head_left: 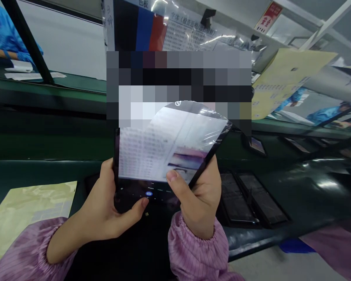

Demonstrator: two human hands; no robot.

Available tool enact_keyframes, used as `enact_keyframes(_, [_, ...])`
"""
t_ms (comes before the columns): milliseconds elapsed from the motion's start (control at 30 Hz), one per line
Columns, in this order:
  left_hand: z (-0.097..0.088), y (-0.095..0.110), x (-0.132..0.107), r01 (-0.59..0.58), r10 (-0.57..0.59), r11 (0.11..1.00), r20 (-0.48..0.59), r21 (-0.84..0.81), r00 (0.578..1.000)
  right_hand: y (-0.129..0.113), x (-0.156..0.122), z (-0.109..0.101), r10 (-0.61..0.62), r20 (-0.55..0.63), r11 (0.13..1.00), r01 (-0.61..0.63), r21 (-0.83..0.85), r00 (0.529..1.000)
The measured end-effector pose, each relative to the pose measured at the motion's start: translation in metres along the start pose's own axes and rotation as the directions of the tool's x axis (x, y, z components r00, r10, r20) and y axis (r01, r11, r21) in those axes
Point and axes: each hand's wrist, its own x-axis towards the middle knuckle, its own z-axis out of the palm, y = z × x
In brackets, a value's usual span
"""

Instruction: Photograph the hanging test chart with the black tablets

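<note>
Purple striped cloth sleeves [199, 249] are framing the left hand [108, 210] and right hand [201, 197], whose fingers are gripping a black, glass-fronted tablet [146, 152] mid-view, at its eight and four o'clock; thumbs overlapping its screen could be causing mistaken taps.

- Dark green table [312, 187], wide and shiny, with white light [329, 185] bouncing off its right side
- Grey floor [263, 267] down low on the right
- Big pale panel [73, 45] at upper left, behind a slanted black post [27, 39]
- White bars [329, 25] up high, near a red sign [269, 17]
</note>
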Motion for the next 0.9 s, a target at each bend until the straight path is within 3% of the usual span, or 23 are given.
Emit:
enact_keyframes(267, [0.0015,-0.0029,-0.0001,0.014,-0.014,1.0,-0.007,0.012,1.0,0.0006,0.0018,0.0002,0.003,-0.003,0.998,-0.004,-0.062,1.0])
enact_keyframes(900, [0.0017,0.0027,0.0025,-0.009,0.009,1.0,0.007,-0.008,1.0,-0.0024,0.0056,0.0016,-0.015,0.033,1.0,0.014,0.002,0.999])
